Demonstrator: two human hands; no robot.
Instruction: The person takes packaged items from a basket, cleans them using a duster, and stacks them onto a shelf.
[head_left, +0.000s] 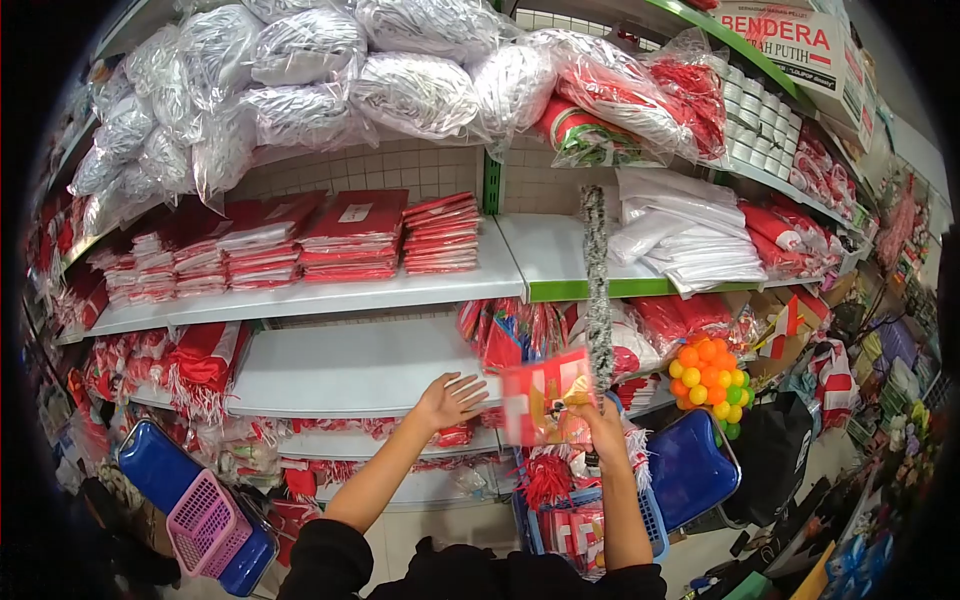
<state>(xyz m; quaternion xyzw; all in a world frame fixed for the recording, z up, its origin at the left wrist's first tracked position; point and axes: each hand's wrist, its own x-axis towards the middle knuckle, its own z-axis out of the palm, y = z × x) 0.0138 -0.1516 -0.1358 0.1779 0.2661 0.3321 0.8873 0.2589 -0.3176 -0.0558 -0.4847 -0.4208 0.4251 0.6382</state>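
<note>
just beyond the blue basket (657, 525), right hand (600, 425) grip is clamped on the right edge of a red-and-white packet (545, 400); left hand (453, 401) is spread, holding nothing. packet judged mid-handling, not yet set down; status of red packs (577, 532) nearer in the basket unclear. outline near-square, long axis uncertain; upper edge faces far shelves (350, 370).
</note>
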